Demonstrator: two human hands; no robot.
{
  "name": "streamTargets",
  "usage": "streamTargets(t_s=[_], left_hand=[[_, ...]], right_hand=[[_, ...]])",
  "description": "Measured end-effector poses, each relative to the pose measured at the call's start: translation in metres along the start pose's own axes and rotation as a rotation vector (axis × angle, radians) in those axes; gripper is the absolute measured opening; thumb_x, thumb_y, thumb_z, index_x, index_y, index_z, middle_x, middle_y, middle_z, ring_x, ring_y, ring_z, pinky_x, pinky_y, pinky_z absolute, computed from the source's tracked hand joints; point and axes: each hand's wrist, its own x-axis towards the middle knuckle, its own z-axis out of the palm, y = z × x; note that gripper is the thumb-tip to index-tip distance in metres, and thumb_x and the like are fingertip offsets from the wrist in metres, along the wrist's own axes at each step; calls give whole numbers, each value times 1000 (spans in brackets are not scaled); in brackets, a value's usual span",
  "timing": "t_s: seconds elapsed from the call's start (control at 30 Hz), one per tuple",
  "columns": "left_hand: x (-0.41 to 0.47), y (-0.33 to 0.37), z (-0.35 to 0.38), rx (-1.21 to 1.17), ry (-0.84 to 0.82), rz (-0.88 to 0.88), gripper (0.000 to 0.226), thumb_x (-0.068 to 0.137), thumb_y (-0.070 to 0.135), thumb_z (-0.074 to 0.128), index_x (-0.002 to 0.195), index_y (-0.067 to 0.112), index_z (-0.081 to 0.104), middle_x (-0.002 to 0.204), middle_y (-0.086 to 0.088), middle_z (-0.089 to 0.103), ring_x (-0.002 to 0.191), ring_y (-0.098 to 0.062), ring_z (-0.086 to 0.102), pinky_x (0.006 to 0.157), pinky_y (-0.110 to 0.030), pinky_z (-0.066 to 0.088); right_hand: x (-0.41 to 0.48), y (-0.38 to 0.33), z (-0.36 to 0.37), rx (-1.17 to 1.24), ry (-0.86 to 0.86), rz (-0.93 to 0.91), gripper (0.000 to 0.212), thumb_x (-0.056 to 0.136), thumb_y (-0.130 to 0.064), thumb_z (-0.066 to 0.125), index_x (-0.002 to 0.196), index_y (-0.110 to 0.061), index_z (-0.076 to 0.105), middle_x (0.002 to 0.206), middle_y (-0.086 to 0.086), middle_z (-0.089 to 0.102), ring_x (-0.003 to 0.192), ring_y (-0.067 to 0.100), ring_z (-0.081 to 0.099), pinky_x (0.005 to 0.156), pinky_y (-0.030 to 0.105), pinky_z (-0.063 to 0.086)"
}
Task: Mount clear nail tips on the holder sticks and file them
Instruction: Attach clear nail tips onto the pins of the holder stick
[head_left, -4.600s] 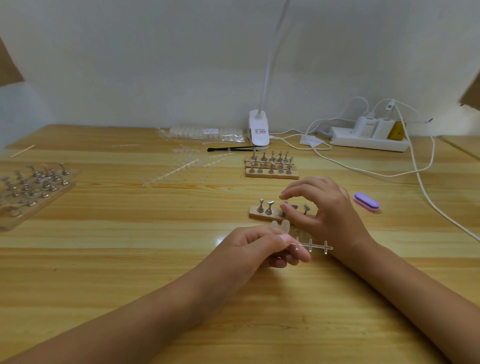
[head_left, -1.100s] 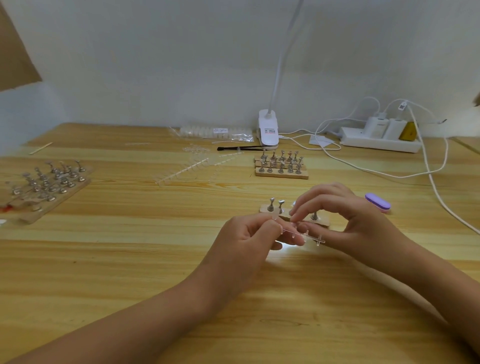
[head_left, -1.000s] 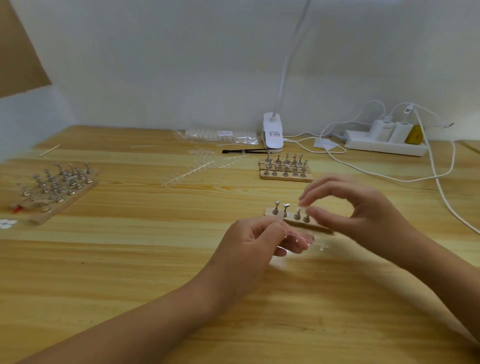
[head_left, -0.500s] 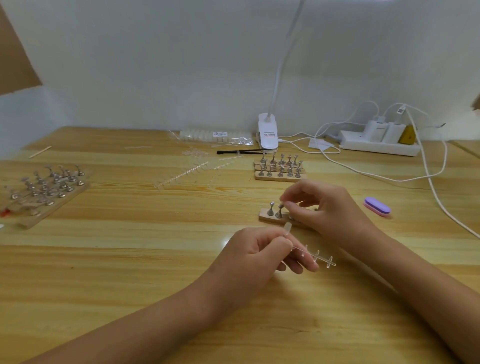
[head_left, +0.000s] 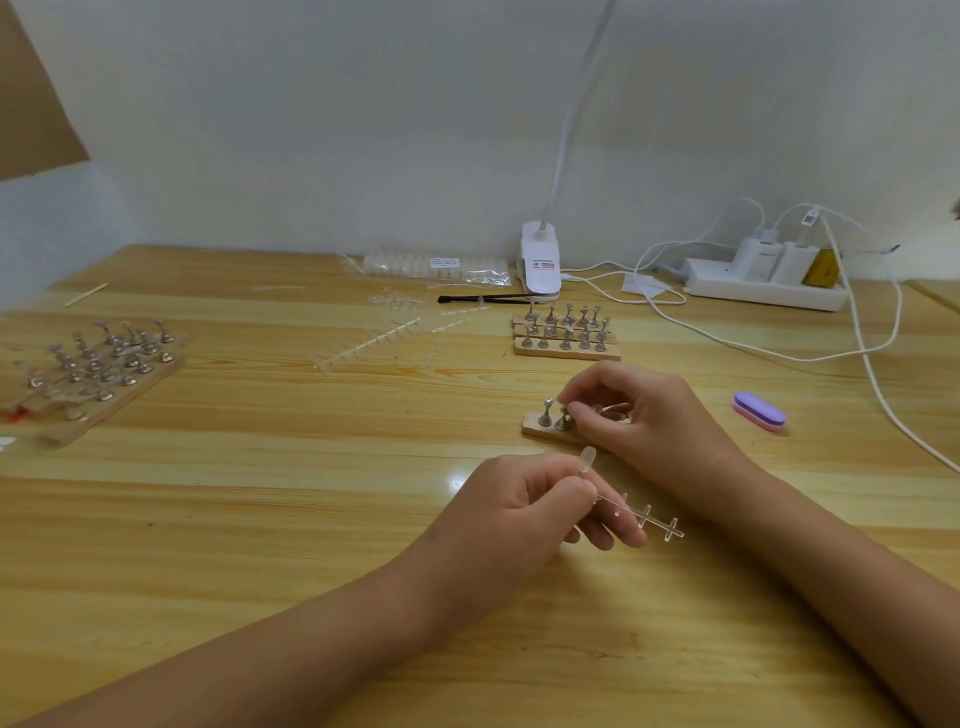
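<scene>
Right hand (head_left: 641, 418) pinches the top of a holder stick (head_left: 563, 419) on the near wooden base (head_left: 534, 431), apparently seating a tip, left hand (head_left: 522, 514) grips the clear strip (head_left: 647, 515) carrying one nail tip (head_left: 587, 460), purple file (head_left: 759, 411) lies untouched: mounting underway, filing all ahead.

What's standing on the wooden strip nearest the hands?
Two metal holder sticks show at its left end, the right hand pinching the second's top. That hand covers the rest of the wooden strip.
</scene>
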Motion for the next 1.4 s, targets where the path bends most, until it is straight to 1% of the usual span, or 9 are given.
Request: streamTargets(t_s=[0.27,0.37,0.53,0.7,1.07,1.17,1.23,1.33,1.4], left_hand=[[2,-4,0,-33,-5,-23,33,90,23,40,85,20,72,90,4,77,81,-6,67,72,-15,47],[3,-6,0,-61,-2,-40,33,94,29,39,93,20,71,88,0,77,80,-8,68,73,-17,49],[3,-8,-1,-59,16,-40,34,104,32,34,108,20,65,84,-2,77,76,-9,67,73,-18,50],[3,-7,-2,-48,39,-31,34,107,30,34,112,15,64,80,-2,76,74,-10,66,71,-18,49],[3,-3,-5,-126,44,-104,33,108,27,35,95,19,64,68,-2,73,61,-10,62,63,-17,47],[2,-3,-6,-109,52,-103,32,108,28,35,96,18,63,67,-2,72,60,-9,62,63,-17,47],[0,-3,-7,91,63,0,29,105,37,38,97,24,63,69,2,73,63,-7,63,65,-20,48],[0,-4,-20,848,179,472,23,101,38,42,100,32,64,70,9,71,62,-8,62,57,-28,50],[4,-3,-28,1167,249,721,23,99,28,50,103,23,73,67,8,68,59,-14,61,49,-30,49]], right_hand=[[-2,-4,-1,-190,-3,-73,8,89,-17,67,96,-19,70,98,-10,67,95,9,61,82,41,53],[-3,-6,-6,-127,40,-51,20,91,-22,64,111,-21,67,113,-10,62,112,10,56,95,34,48],[-9,-20,-28,310,21,-3,20,86,-38,61,94,-24,72,104,-11,70,107,8,64,83,17,50],[-18,-29,-19,149,-91,-125,21,81,-41,63,86,-23,73,106,-17,65,116,11,55,98,23,41],[-20,-29,-13,-87,61,-507,12,88,-26,65,89,-15,70,104,-6,64,107,13,56,90,22,43],[-21,-31,-12,-82,43,-517,11,88,-24,64,87,-15,70,104,-7,64,108,14,56,90,20,42],[-23,-35,-12,89,24,-381,7,86,-28,63,86,-22,67,104,-11,65,111,16,58,93,23,42],[-25,-40,-17,347,-64,-201,6,84,-34,61,83,-28,64,110,-5,66,117,21,56,97,34,42],[-25,-42,-21,444,-107,-160,10,82,-34,60,82,-25,64,111,-2,66,116,20,58,91,32,48]])
